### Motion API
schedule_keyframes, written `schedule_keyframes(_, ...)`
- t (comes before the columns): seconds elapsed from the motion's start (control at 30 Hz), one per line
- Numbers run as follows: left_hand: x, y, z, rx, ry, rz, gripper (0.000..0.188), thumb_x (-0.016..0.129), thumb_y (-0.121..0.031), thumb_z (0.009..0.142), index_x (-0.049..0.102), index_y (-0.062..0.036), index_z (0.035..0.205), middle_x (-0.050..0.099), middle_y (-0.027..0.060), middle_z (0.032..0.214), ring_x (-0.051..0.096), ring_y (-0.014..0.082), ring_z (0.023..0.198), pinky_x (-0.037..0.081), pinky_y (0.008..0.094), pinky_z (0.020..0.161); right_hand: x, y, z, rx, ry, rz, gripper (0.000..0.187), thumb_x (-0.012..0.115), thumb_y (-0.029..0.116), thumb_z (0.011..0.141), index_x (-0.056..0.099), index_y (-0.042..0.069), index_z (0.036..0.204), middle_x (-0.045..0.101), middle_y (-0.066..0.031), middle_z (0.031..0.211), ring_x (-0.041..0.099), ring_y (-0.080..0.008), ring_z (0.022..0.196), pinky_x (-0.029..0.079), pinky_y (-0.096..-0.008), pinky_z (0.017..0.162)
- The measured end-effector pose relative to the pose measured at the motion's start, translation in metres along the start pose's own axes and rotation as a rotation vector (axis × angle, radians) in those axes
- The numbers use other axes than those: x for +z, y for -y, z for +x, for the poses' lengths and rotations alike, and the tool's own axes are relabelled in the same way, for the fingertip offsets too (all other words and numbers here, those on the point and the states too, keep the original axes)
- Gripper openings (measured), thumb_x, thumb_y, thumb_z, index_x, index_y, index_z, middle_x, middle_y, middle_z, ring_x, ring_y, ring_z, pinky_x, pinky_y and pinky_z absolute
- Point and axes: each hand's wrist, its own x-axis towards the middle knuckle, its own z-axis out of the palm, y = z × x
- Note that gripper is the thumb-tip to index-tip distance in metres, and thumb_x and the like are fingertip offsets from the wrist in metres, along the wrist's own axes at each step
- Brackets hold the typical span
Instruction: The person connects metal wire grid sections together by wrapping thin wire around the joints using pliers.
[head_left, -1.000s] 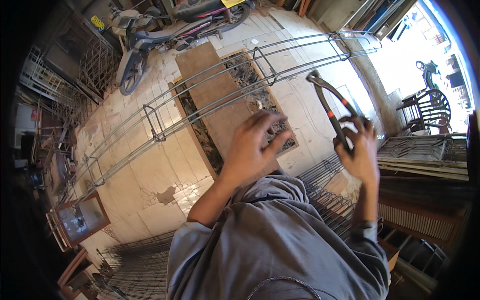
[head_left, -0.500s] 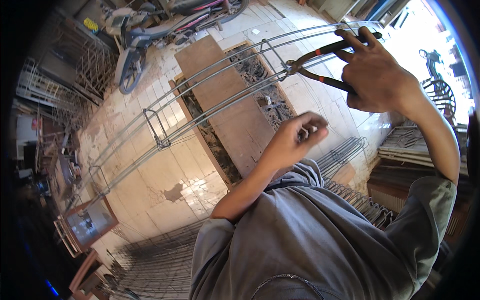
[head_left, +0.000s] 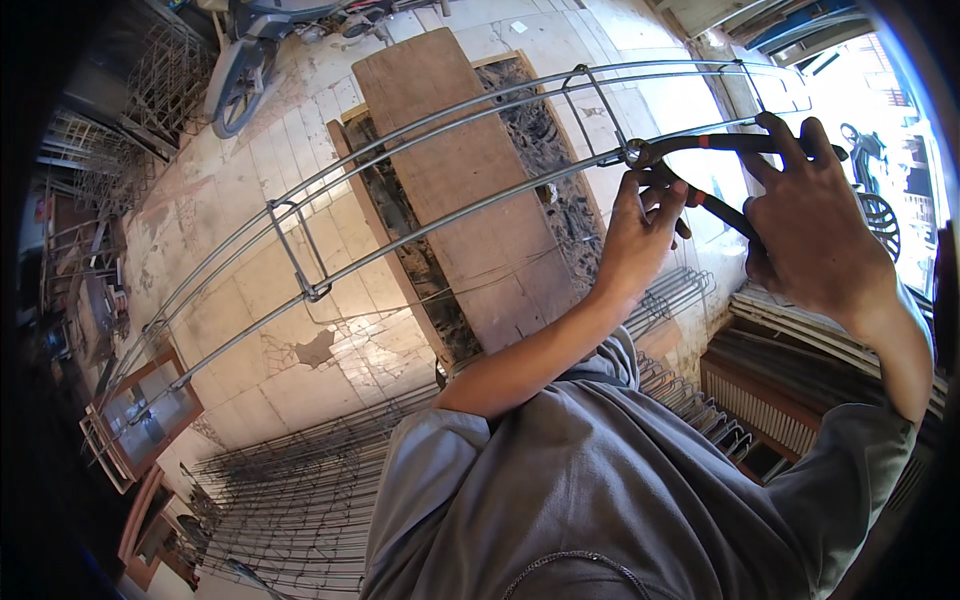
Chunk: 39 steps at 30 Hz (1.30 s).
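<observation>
Gripping parted handles of dark pincers [head_left: 690,143] w/ R hand [head_left: 822,230], upper R of frame, w/ fingers over top one. Holding nose at rebar cage [head_left: 480,203], upper ctr-R — can't tell if biting. Bunching L hand [head_left: 643,228] just below — can't tell if pinching anything.

Left hand [head_left: 645,232] curled, right hand [head_left: 822,225] gripping wide

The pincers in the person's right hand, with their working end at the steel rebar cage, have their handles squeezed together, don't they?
Not quite: the handles are spread apart, as the head view shows. The pincers are indeed in the right hand, working end at the steel rebar cage.
</observation>
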Motion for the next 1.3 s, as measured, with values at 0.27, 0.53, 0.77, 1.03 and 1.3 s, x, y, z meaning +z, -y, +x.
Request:
schedule_keyframes(0.27, -0.012, -0.014, 0.006, 0.024, 0.003, -0.122, 0.035, 0.067, -0.03, 0.094, 0.049, -0.0039, 0.108, 0.069, 0.0076, 0.091, 0.062, 0.0132, 0.068, 0.046, 0.0261, 0.058, 0.014, 0.001, 0.015, -0.088, -0.16, -0.073, 0.019, 0.073, 0.016, 0.071, 0.072, 0.001, 0.084, 0.061, -0.0108, 0.125, 0.045, -0.0298, 0.124, 0.034, -0.0462, 0.105)
schedule_keyframes(0.53, -0.003, -0.009, 0.002, -0.006, -0.054, -0.198, 0.036, 0.065, -0.026, 0.095, 0.046, -0.0004, 0.11, 0.069, 0.0112, 0.092, 0.067, 0.0157, 0.074, 0.051, 0.0267, 0.063, 0.023, 0.002, 0.009, -0.089, -0.272, -0.048, 0.013, 0.07, 0.008, 0.073, 0.071, 0.0, 0.084, 0.063, -0.0082, 0.115, 0.048, -0.029, 0.119, 0.039, -0.0432, 0.103)
schedule_keyframes(0.77, -0.005, -0.018, 0.002, -0.017, -0.042, -0.241, 0.035, 0.066, -0.027, 0.094, 0.048, -0.0014, 0.109, 0.069, 0.0113, 0.092, 0.067, 0.0157, 0.073, 0.053, 0.0271, 0.063, 0.027, -0.002, 0.014, -0.134, -0.415, -0.256, 0.01, 0.064, 0.011, 0.073, 0.071, 0.007, 0.079, 0.061, -0.0009, 0.106, 0.048, -0.0192, 0.108, 0.039, -0.0328, 0.092)
schedule_keyframes(1.03, -0.003, -0.016, 0.004, -0.006, -0.031, -0.27, 0.035, 0.067, -0.027, 0.093, 0.049, -0.0024, 0.109, 0.07, 0.0116, 0.093, 0.067, 0.0162, 0.072, 0.052, 0.0271, 0.06, 0.026, 0.002, 0.009, -0.102, -0.396, -0.223, 0.016, 0.063, 0.009, 0.074, 0.072, 0.004, 0.086, 0.062, -0.0027, 0.107, 0.05, -0.0214, 0.11, 0.04, -0.0352, 0.095)
schedule_keyframes(1.3, -0.01, -0.02, 0.006, 0.008, -0.053, -0.309, 0.037, 0.068, -0.031, 0.092, 0.049, -0.0017, 0.106, 0.069, 0.0116, 0.09, 0.067, 0.0173, 0.07, 0.052, 0.0273, 0.059, 0.019, 0.002, 0.001, -0.021, -0.443, -0.236, 0.028, 0.074, 0.01, 0.074, 0.067, 0.005, 0.101, 0.054, -0.0115, 0.12, 0.052, -0.032, 0.118, 0.045, -0.0478, 0.098)
